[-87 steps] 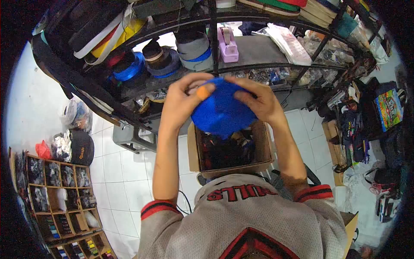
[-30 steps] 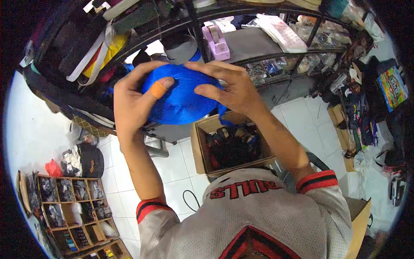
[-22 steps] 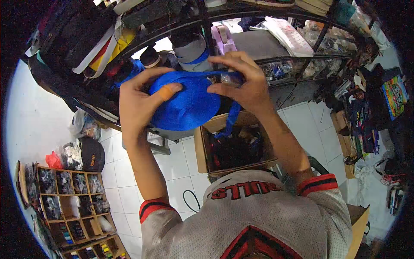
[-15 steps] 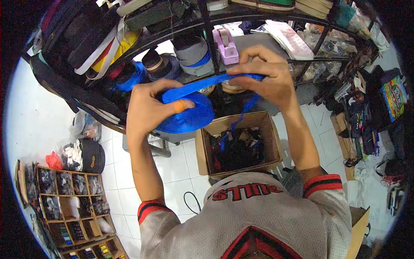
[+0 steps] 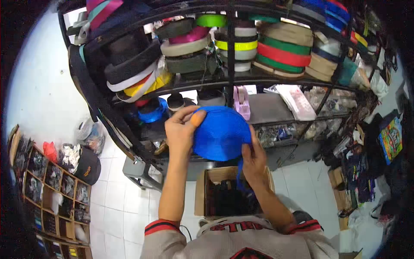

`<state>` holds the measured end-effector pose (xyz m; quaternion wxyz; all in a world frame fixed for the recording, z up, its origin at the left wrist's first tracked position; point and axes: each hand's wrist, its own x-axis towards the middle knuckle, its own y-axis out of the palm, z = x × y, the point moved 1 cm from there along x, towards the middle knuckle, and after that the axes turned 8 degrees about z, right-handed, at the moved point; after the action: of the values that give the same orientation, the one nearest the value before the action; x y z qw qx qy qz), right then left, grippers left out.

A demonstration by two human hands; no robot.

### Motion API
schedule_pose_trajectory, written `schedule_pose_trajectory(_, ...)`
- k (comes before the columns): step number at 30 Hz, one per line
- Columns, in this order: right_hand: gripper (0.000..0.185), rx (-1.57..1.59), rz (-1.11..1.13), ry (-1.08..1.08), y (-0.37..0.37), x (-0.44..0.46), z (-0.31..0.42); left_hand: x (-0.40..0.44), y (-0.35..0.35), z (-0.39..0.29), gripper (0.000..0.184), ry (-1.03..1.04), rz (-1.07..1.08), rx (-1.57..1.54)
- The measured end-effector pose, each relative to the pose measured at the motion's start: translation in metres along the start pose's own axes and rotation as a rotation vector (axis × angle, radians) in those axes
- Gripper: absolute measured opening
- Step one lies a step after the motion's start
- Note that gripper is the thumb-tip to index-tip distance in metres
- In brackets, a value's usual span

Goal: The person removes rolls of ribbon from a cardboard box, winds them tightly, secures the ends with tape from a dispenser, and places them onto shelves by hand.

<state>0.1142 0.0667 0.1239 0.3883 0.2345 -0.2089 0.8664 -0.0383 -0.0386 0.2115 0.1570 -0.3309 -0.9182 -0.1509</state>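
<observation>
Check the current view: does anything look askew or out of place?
Yes, slightly: a narrow blue strip dangles loose below the blue roll, over the open cardboard box, rather than lying wound up.

Has a plain white wall (image 5: 39, 73) on the left, marked by one small dark spot. Shows glossy white floor tiles (image 5: 113, 207) with thin joints, brightly lit. Includes a tall black rack (image 5: 231, 47) across the far side, open-shelved, with pale light coming through gaps between the shelves. Includes a low grey stool (image 5: 134, 169) near the rack's left end, and a wooden pigeonhole unit (image 5: 65, 228) at lower left.
</observation>
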Motion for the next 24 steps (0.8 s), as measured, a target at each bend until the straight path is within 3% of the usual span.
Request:
schedule_pose_trajectory(2,0.054,0.163,-0.080,0.022,0.005,0.001,-0.001,0.000,0.006,0.002,0.030,0.046,-0.051,-0.011)
schedule_pose_trajectory(4,0.056,0.341,-0.150,0.011,0.015,0.017,0.001,-0.005,0.030,0.019,0.030,0.212,-0.232,-0.209)
schedule_pose_trajectory(6,0.058,0.187,-0.226,-0.027,0.018,0.028,-0.001,-0.005,0.046,0.038,0.031,0.259,-0.342,-0.243)
schedule_pose_trajectory(9,0.050,0.238,-0.264,-0.019,0.001,0.042,0.012,-0.017,0.040,0.035,0.034,0.174,-0.102,-0.253)
schedule_pose_trajectory(12,0.045,0.146,-0.081,-0.041,-0.030,0.045,0.014,-0.013,0.022,0.000,0.038,-0.029,0.230,-0.020)
schedule_pose_trajectory(13,0.038,0.160,0.021,0.019,-0.036,0.045,0.015,-0.009,0.017,-0.013,0.039,-0.040,0.356,0.135)
schedule_pose_trajectory(16,0.032,-0.172,0.304,-0.077,-0.046,0.046,0.037,0.002,0.015,0.004,0.041,-0.051,0.658,0.335)
schedule_pose_trajectory(19,0.028,-0.084,0.200,-0.094,-0.041,0.045,0.039,-0.004,0.024,0.007,0.041,-0.065,0.558,0.437)
schedule_pose_trajectory(22,0.031,-0.010,0.074,-0.047,-0.040,0.042,0.036,-0.010,0.032,0.022,0.040,0.069,0.309,0.399)
schedule_pose_trajectory(24,0.035,0.058,-0.063,-0.003,-0.035,0.037,0.028,-0.010,0.037,0.024,0.036,0.113,0.133,0.170)
